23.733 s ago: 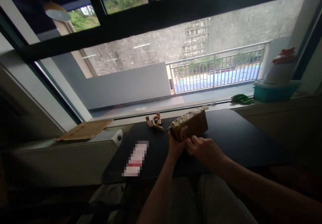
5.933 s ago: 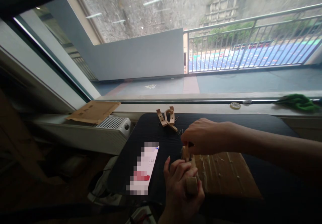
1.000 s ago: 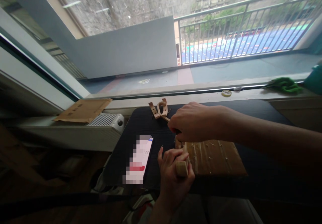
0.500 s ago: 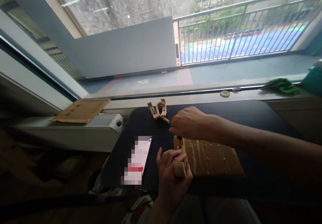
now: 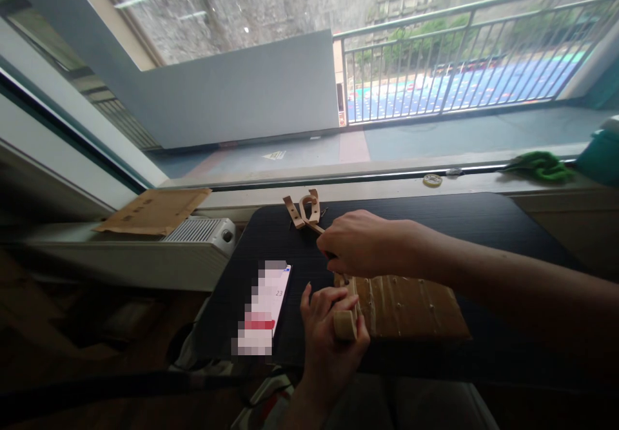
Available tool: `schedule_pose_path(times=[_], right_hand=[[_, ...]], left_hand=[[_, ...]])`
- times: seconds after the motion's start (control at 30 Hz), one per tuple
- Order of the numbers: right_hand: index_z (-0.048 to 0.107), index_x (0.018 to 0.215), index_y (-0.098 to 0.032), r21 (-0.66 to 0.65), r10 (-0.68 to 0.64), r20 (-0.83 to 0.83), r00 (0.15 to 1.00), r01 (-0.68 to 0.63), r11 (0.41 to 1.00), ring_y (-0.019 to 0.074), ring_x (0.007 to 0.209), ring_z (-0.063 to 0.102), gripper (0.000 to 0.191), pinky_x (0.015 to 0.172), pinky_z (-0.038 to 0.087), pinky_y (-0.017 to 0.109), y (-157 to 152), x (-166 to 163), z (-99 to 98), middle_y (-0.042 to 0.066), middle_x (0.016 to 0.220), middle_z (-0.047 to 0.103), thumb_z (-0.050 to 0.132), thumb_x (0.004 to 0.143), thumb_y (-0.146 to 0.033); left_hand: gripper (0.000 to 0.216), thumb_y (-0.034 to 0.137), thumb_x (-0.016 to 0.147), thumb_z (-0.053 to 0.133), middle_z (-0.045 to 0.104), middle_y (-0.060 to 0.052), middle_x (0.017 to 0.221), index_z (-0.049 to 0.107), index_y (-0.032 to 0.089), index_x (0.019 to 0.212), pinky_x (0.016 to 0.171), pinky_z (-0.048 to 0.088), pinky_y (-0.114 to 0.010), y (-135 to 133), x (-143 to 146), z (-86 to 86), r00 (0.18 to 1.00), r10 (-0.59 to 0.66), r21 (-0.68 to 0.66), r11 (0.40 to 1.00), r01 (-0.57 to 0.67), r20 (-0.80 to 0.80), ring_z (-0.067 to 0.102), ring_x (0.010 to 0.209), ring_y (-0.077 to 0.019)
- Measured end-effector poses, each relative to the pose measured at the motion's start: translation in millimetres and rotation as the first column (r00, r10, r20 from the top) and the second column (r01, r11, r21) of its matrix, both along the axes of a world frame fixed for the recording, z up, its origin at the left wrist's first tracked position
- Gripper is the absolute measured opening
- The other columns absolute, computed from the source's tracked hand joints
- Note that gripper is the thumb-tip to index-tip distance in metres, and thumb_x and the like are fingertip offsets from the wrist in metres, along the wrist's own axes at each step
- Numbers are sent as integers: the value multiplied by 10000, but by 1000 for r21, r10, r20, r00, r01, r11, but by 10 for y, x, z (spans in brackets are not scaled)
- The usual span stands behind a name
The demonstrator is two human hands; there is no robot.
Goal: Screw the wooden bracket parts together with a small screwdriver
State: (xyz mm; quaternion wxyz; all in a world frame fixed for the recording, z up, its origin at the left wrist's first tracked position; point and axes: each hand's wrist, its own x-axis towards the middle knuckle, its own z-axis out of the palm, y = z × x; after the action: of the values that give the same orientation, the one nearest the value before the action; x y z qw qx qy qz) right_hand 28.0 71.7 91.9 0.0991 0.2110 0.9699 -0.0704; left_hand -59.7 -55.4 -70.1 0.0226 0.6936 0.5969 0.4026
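Observation:
A taped cardboard block [image 5: 411, 306] lies flat on the black table [image 5: 483, 224]. My left hand [image 5: 329, 340] is closed around a small wooden piece [image 5: 345, 324] at the block's near left corner. My right hand [image 5: 360, 244] hovers just above the block's far left edge, fingers pinched on a small dark thing that I cannot make out. Several loose wooden parts [image 5: 304, 212] lie at the table's far edge, just beyond my right hand.
A phone [image 5: 265, 307] lies on the table to the left of my hands. Left of the table stands a white radiator [image 5: 203, 231] with a cardboard sheet [image 5: 153, 209] on it. On the window sill are a tape roll [image 5: 432, 180] and a green cloth [image 5: 539, 164].
My right hand has shifted slightly left and toward me, staying over the block's left edge. My left hand has kept hold of the wooden piece in the same place.

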Motion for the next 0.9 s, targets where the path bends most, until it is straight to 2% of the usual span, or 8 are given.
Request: schedule_pose_path(times=[0.13,0.23,0.33,0.43,0.57,0.63,0.8,0.9], right_hand=[[656,898,-122,74,-138,-44,989,141,987,223,761,607,324,601,423,304,30,-16,-130,130,774,658,432,870,-355],[656,873,-139,104,-164,-67,984,171,980,212,707,596,348,591,416,317,25,2,-102,113,762,652,414,867,-389],[657,860,-155,110,-82,-37,996,85,990,195,650,573,269,574,401,318,-1,31,20,85,759,647,510,811,-376],[667,849,-155,72,42,40,998,-45,996,174,651,568,152,587,393,299,-45,36,112,70,753,647,565,768,-234],[673,860,-116,16,134,87,987,-136,991,172,698,585,161,615,397,276,-82,6,61,92,721,645,549,758,-126],[672,871,-111,24,96,66,993,-97,995,184,729,596,171,625,405,277,-73,-6,-3,104,732,652,531,776,-136],[665,875,-110,57,-123,-6,992,123,991,223,753,614,274,572,409,289,8,-6,-116,135,780,662,456,852,-287],[662,874,-118,82,-136,-10,991,136,987,218,726,608,340,579,408,304,45,24,-101,123,762,656,430,871,-366]], left_hand=[[269,140,718,577,593,-18,963,606,240,966,1074,190,-546,7,13,6,1000,14,3,1000,-14,1,580,948,-195],[272,139,718,575,595,-16,960,608,243,967,1075,188,-546,9,19,1,1000,20,4,1000,-20,2,581,945,-194],[267,143,719,578,592,-15,952,606,242,965,1075,185,-544,10,16,-3,1000,14,6,1000,-14,8,577,947,-193],[275,143,723,581,584,-16,961,599,241,979,1075,175,-546,14,5,-9,1000,5,6,1000,-5,10,573,949,-190],[281,133,729,575,581,-16,961,592,245,987,1073,174,-545,14,-5,-18,1000,0,0,1000,0,-2,568,950,-186],[283,130,728,572,581,-15,962,589,244,987,1074,174,-543,10,-5,-16,1000,-4,-2,1000,4,-1,569,951,-186],[287,129,723,576,579,-15,969,584,241,987,1077,170,-540,0,-2,-12,1000,-5,-1,1000,5,5,568,962,-187],[287,132,728,573,578,-13,981,583,247,990,1078,162,-543,4,1,-23,1000,1,-4,1000,-1,1,567,965,-187]])
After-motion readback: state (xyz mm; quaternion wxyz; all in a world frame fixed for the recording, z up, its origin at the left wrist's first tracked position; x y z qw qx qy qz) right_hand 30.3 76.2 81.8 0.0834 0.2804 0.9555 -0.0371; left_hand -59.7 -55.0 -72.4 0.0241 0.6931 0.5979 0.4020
